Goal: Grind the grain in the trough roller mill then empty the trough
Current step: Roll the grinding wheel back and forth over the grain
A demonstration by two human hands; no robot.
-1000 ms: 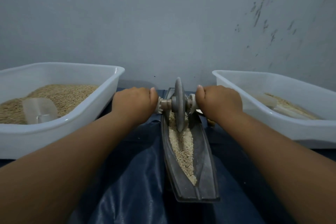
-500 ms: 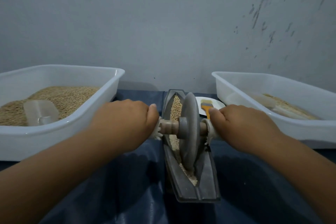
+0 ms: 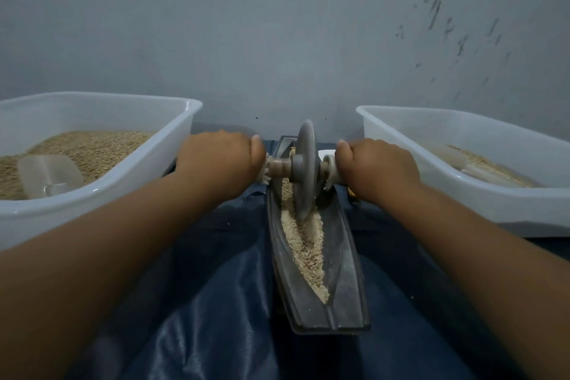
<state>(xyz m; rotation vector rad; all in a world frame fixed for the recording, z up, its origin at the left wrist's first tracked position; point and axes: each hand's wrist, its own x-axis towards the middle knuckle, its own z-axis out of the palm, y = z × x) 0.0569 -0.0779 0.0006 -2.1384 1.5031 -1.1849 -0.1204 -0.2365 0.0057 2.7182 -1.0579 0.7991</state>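
A dark grey boat-shaped trough point(image 3: 347, 259) lies lengthwise in front of me on a dark blue sheet. Pale crushed grain point(image 3: 305, 244) fills its groove. A grey roller wheel point(image 3: 305, 170) stands upright in the far half of the trough, on a wooden axle. My left hand point(image 3: 220, 160) grips the axle's left handle. My right hand point(image 3: 377, 165) grips the right handle. Both handles are hidden inside my fists.
A white tub point(image 3: 172, 145) at the left holds brown grain and a clear scoop point(image 3: 49, 174). Another white tub point(image 3: 431, 139) at the right holds a thin layer of pale grain. A grey wall stands right behind. The blue sheet point(image 3: 216, 318) covers the surface.
The wheel rolled from the far end toward me half a second ago, and has now gone back toward the far end with both hands still on the handles.
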